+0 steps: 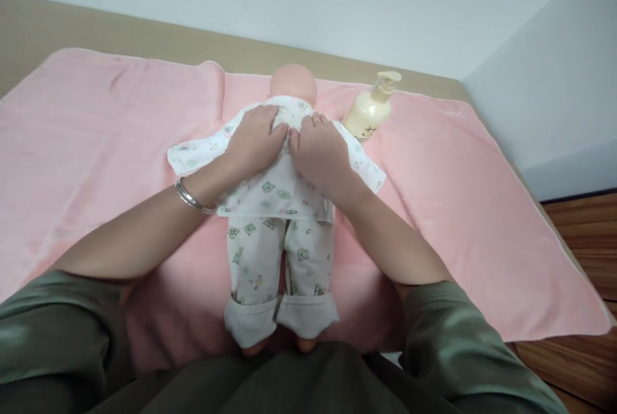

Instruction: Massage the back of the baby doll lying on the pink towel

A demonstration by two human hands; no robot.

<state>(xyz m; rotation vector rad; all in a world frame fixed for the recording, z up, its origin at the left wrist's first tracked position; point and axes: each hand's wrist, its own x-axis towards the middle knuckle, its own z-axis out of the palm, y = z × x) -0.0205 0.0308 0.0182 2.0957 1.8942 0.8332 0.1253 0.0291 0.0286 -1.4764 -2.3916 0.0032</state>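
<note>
A baby doll (293, 81) lies with its smooth bald head away from me and no face showing. It wears a white printed shirt (279, 192) with the sleeves spread to both sides, and matching trousers (258, 260) with turned-up cuffs. On the left side of its upper back rests my left hand (258, 137), open, thumb apart from the fingers. My right hand (321, 147) presses the other side, its fingers slightly bent over the cloth and its thumb close to the left thumb. Neither hand appears to grip anything. The fingertips are partly hidden.
A pink blanket (120, 137) lies under the doll, over a beige surface (120, 31). Right of the doll's head stands a cream pump bottle (369, 112), tilted in view. A white wall (289, 2) rises behind. Brown wood flooring (583, 234) shows at lower right.
</note>
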